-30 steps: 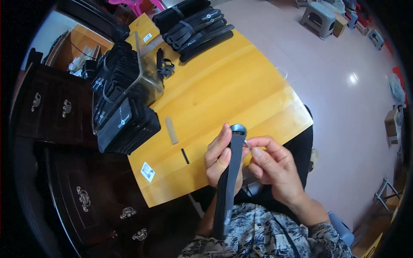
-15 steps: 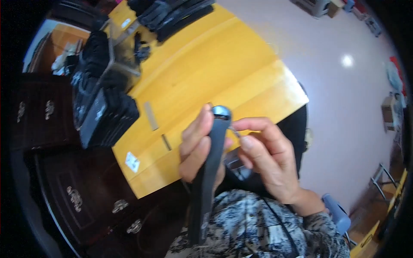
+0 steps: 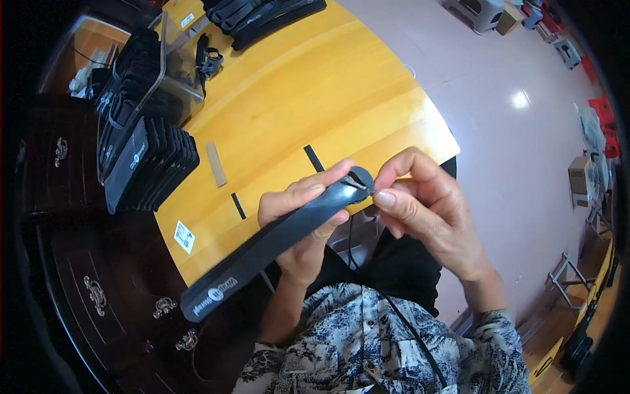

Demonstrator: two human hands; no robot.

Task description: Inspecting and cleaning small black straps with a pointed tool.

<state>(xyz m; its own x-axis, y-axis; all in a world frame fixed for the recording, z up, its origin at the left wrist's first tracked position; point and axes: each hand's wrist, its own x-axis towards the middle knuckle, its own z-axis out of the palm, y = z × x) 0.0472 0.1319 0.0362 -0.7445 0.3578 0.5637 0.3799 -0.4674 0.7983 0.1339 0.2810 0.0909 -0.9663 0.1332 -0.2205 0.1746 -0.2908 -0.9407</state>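
Observation:
A long black padded strap with a pale printed mark slants from the lower left up toward the middle. My left hand grips it close to its upper end, thumb on top and fingers underneath. That end curls over into a small loop. At the loop's right side, my right hand pinches thumb and forefinger together on something small, hidden between the fingertips. Both hands are above the near edge of the yellow table.
Short black strips and a tan strip lie on the table beside a white label. A clear bin of black straps stands at left, with a stack of black pads. More black straps lie at the far edge.
The strap has swung from nearly upright to a slant, its lower end going left and its printed side coming into view. My right hand stays at the strap's upper end.

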